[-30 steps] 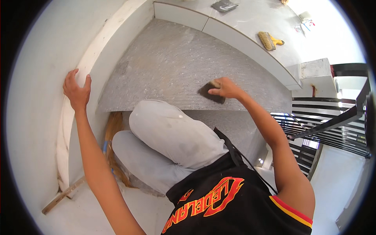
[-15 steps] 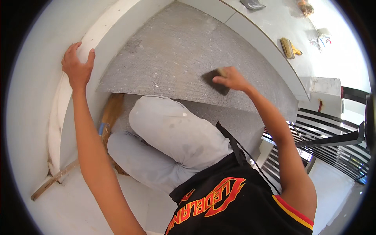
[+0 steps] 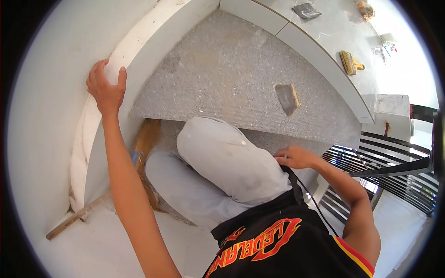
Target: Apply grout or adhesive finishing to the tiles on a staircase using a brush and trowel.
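My left hand [image 3: 105, 87] rests open, fingers apart and curved, on the white ledge [image 3: 130, 39] along the curved wall. A dark flat block [image 3: 286, 98] with a tan edge lies on the speckled grey step [image 3: 194, 69], above my bent knee in grey trousers [image 3: 208, 143]. My right hand [image 3: 293, 157] is down beside my right thigh at a black strap, its fingers curled; whatever they may hold is too small to make out. Straw bristles, apparently of a broom [image 3: 153, 125], show beside my left knee.
The upper step [image 3: 324, 32] carries a yellow-handled brush [image 3: 350, 62], a grey piece [image 3: 306, 10] and a brownish bundle [image 3: 365, 9]. Black metal railings [image 3: 394, 167] and a white block [image 3: 391, 109] stand on the right. A wooden strip [image 3: 69, 224] lies lower left.
My right hand has let go of the dark block, leaving it on the step, and moved down to my thigh. My left hand stays on the ledge. The view has shifted.
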{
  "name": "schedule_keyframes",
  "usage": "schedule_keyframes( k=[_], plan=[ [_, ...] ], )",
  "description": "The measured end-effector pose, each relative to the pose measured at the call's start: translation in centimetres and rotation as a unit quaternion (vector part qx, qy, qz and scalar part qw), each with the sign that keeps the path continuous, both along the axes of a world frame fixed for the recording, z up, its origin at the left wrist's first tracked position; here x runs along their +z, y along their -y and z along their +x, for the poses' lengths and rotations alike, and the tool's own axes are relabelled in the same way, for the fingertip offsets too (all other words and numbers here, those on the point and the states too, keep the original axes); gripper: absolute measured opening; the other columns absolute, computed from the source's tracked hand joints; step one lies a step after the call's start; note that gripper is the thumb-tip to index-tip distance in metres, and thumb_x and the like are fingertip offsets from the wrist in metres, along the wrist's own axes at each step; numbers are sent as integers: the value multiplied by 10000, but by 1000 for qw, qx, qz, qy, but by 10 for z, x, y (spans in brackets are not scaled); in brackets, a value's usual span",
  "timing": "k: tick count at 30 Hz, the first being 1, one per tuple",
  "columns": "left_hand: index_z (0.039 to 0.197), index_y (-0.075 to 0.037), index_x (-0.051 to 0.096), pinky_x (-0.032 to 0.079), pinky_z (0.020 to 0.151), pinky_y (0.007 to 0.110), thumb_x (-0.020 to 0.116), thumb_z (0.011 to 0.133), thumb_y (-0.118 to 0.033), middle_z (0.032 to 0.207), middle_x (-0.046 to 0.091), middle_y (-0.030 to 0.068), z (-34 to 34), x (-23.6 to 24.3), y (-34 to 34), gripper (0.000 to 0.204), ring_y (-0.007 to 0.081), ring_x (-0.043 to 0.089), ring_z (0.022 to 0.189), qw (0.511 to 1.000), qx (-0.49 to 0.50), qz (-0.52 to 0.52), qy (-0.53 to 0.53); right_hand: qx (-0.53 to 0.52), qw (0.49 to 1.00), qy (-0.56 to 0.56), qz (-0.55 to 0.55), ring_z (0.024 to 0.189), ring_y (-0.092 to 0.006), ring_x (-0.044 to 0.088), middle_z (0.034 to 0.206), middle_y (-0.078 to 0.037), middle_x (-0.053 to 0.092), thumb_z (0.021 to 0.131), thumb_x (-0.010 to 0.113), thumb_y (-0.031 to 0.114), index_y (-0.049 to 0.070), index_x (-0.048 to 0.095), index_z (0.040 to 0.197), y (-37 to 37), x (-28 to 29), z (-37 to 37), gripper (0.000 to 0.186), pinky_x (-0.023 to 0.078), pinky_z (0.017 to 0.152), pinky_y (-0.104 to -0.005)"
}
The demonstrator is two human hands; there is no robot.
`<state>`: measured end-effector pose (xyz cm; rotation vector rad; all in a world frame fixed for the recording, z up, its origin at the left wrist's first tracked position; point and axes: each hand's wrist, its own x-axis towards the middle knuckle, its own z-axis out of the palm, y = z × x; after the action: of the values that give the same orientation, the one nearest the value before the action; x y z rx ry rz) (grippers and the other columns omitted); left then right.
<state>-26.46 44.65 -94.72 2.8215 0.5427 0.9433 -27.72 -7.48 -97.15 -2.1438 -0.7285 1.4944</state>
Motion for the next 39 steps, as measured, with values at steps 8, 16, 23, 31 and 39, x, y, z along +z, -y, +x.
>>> schedule_keyframes(
  k=[8,16,23,31,39],
  plan=[
    [1148,-130,523,285,987,436,651,738,-322,1243,465,61,0,-2,-2,470,289,364,1181,1000,16,18,-11,-130,970,-178,-101,578,-189,583,712,-111,617,694,691,138,30,544,1074,77,-4,-39,421,451,543,-308],
    [1126,-113,538,296,975,439,674,717,-317,1207,476,71,5,-1,7,477,297,379,1158,1000,-3,9,11,-212,931,-221,-199,553,-149,586,706,-85,586,699,655,33,-2,565,1001,182,3,-180,316,482,474,-284],
    [1139,-113,529,294,976,431,667,740,-326,1208,481,79,0,-1,-1,472,293,383,1157,1000,-2,20,7,-301,853,-401,-145,876,-290,609,936,-177,636,603,739,208,11,600,1055,187,25,-286,512,482,768,-390],
    [1100,-126,553,297,952,475,676,707,-337,1206,441,102,-7,-1,-7,463,324,365,1141,999,-13,31,14,-159,924,62,-341,944,-347,573,1008,-205,602,750,631,212,26,614,997,132,-9,-145,311,460,802,-410],
    [1134,-155,547,300,972,449,659,734,-383,1235,449,81,-1,2,8,473,294,375,1169,998,20,47,-42,-226,892,391,-20,729,-266,599,900,-150,596,812,622,227,-12,596,955,29,20,47,279,476,665,-353]
  ],
)
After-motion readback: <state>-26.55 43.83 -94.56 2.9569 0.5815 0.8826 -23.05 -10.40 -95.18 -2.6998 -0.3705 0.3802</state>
